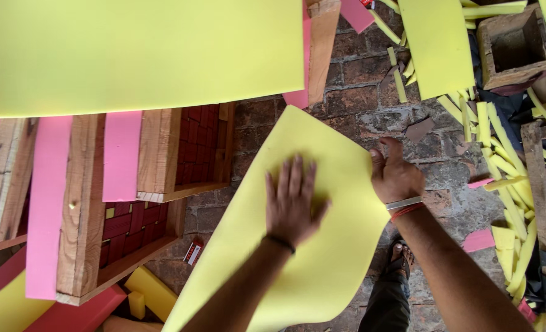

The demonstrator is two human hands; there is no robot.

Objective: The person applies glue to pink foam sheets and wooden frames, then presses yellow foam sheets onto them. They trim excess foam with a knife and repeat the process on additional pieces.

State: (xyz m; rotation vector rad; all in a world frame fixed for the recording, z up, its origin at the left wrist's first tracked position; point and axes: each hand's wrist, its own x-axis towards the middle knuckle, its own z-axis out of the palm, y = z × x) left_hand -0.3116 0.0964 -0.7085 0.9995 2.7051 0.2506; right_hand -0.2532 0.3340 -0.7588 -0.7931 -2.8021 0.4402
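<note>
- Here, nearest the camera, the left hand (pixel 292 200) lies flat on a yellow foam sheet (pixel 303 246), fingers spread wide and pressing down, gripping nothing.
- Just beside it, the right hand (pixel 396 175) holds the sheet's right edge, fingers curled under the foam and thumb up along the border.
- The sheet itself is held out above the brick floor (pixel 359 110), between the person's body and the wooden frames, with its lower end curving down toward the legs and a sandalled foot (pixel 399 255).
- By the look of it, the work in hand is steadying and positioning this one sheet; a further shift would call for the flat palm to keep the soft foam from buckling while the gripping hand steers the edge.
- Further left, an open wooden frame (pixel 82 209) carries pink foam strips (pixel 48 203) and shows dark red blocks inside.
- Beyond that, a larger yellow sheet (pixel 137 52) covers the top left of the view.
- Farthest right, yellow offcut strips (pixel 500 154) lie heaped on the bricks beside a small wooden box (pixel 518 46) and another yellow piece (pixel 436 43).
</note>
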